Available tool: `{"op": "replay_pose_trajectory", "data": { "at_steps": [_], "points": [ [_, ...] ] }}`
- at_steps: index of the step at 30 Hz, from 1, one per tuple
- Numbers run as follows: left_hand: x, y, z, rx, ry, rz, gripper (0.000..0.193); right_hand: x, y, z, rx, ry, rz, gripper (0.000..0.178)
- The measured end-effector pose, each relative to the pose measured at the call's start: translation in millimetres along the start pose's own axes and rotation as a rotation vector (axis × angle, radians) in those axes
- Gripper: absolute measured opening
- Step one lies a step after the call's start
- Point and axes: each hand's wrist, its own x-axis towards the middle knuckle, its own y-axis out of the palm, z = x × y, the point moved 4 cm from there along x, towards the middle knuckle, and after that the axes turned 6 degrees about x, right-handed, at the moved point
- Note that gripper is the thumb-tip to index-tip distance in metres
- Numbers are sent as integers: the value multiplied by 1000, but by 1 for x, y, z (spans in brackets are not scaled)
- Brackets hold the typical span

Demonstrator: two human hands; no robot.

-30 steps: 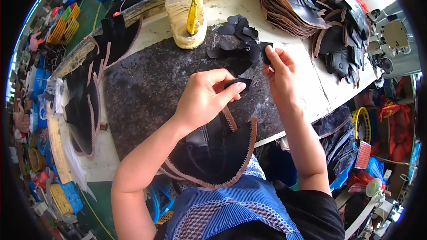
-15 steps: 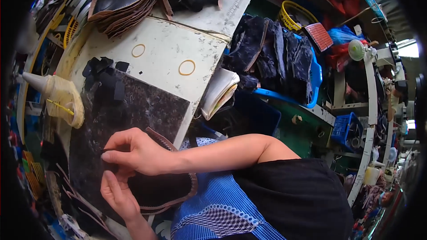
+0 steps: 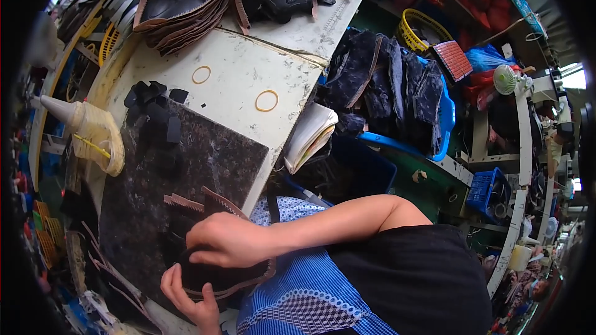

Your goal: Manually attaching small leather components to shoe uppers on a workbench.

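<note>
A black shoe-upper piece [image 3: 239, 275] with a brown zigzag-cut edge lies at the near edge of a dark, worn board [image 3: 214, 142]. On top of it is my right hand [image 3: 230, 240], its fingers curled in and the thumb bent. Whatever those fingers pinch is hidden beneath them. My left hand [image 3: 189, 294] is at the near left edge of the piece, fingers and thumb spread apart, with nothing visible gripped. A second brown zigzag edge [image 3: 183, 202] shows just beyond my right hand. Small black patches [image 3: 152, 108] lie scattered on the far left of the board.
Stacked black uppers [image 3: 186, 9] sit at the back of the white table [image 3: 242, 65], near two rubber bands [image 3: 267, 100]. A taped nozzle bottle [image 3: 96, 130] stands at left. Right of the table are folded papers [image 3: 310, 133] and a blue basket [image 3: 447, 118] of dark pieces.
My right hand has moved right and down onto the upper, and its pinch has turned palm-down. My left hand has shifted down and right, fingers spreading. The whole view has shifted slightly.
</note>
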Motion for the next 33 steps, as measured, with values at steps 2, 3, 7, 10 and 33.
{"op": "replay_pose_trajectory", "data": {
  "at_steps": [2,3,7,10,33],
  "points": [
    [12,-8,-17,-471,-110,-41,45,-7,18,7,-64,2,174,20],
    [9,-8,-15,-468,-107,-36,45,-11,24,8,-120,-27,193,21],
    [7,-4,-4,-534,-241,73,10,-23,26,7,-113,-69,185,21],
    [4,-5,1,-719,-345,143,12,-27,17,14,103,-11,180,26],
    [-33,10,29,358,48,-2,26,-5,20,-15,-78,103,97,22]
  ]
}}
